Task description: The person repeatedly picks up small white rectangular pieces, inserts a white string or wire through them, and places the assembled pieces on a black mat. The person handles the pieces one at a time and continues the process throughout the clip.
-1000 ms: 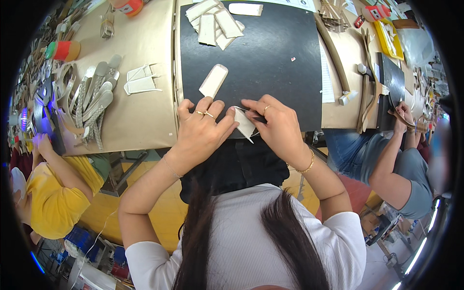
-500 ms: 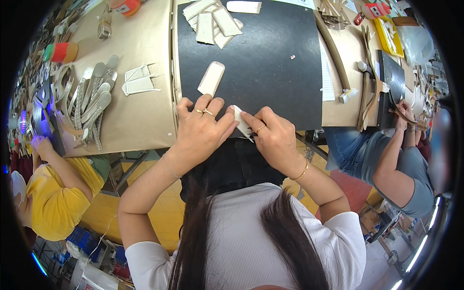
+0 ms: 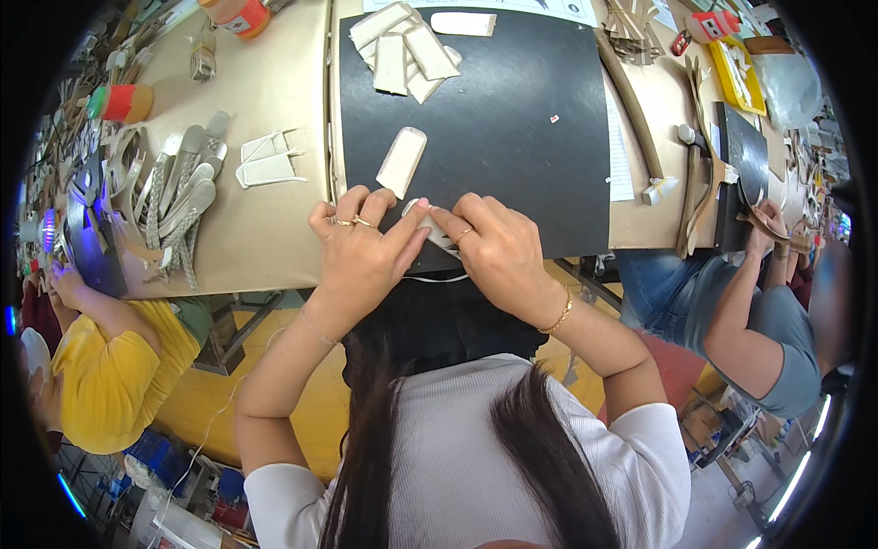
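Across the tan-covered bench [image 3: 274, 82] lies a black mat [image 3: 512, 119], and at its six o'clock edge the left hand [image 3: 364, 256] rests its fingertips on a round-ended cream tab [image 3: 439, 237], its grip pressing or pinching, I cannot tell which; the right hand [image 3: 501, 252] curls over the tab's three o'clock side, hiding whatever its grip holds. Since a second ago the tab has shifted toward nine o'clock and a thin white strip [image 3: 437, 279] shows longer, so more edge seems parted.
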A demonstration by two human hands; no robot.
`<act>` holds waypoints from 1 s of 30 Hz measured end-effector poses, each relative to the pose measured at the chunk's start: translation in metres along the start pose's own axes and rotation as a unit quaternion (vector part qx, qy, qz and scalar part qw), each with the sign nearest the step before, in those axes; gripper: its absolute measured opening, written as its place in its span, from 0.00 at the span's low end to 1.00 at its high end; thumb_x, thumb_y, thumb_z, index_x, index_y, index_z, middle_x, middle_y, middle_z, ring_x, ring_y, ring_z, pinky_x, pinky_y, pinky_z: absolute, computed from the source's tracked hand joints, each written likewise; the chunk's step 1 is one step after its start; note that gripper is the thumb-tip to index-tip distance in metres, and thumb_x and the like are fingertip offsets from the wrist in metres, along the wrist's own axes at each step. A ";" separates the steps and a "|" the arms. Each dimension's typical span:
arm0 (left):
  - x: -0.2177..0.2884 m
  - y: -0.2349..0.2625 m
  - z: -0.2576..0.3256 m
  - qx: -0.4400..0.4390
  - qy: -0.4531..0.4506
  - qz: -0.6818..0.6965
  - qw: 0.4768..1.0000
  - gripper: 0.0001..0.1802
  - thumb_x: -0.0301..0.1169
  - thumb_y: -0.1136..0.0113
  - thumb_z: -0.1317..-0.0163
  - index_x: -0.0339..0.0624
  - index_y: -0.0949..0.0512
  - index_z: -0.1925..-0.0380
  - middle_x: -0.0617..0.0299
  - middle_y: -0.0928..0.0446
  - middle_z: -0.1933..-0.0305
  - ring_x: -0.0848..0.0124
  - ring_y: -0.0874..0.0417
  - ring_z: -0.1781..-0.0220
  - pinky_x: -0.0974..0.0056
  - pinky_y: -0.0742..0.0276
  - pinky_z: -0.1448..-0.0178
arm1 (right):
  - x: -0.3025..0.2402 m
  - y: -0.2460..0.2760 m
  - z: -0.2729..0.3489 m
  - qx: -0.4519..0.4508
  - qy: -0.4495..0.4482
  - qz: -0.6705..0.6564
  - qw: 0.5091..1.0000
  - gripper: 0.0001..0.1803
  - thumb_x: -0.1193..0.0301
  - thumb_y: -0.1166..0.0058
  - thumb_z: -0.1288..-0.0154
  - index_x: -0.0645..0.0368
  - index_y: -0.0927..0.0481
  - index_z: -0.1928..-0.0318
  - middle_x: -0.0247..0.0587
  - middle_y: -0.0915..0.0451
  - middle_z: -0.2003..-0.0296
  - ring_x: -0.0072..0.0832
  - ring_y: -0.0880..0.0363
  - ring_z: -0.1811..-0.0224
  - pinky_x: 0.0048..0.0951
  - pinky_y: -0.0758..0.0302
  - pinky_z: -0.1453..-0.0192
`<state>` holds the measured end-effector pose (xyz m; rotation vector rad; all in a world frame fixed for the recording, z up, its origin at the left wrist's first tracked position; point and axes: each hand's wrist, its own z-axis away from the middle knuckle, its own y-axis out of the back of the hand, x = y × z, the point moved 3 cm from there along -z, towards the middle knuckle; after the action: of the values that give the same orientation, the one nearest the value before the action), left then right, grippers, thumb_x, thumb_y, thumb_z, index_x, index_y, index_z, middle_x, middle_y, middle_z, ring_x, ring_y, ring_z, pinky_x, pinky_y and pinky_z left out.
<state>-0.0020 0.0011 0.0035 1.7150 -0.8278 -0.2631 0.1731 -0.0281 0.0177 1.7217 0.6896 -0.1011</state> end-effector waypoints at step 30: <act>0.006 0.000 0.001 -0.025 0.053 0.007 0.998 0.30 0.48 0.25 0.42 0.54 0.17 0.40 0.61 0.26 0.48 0.60 0.30 0.40 0.50 0.45 0.37 | 0.003 0.029 0.021 -0.127 0.008 0.062 0.990 0.22 0.73 0.36 0.45 0.56 0.13 0.47 0.32 0.25 0.62 0.27 0.20 0.63 0.31 0.21 0.64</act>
<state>0.0022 -0.0036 0.0044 1.6615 -0.7494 -0.1812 0.1963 -0.0487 0.0355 1.5162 0.5787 0.0858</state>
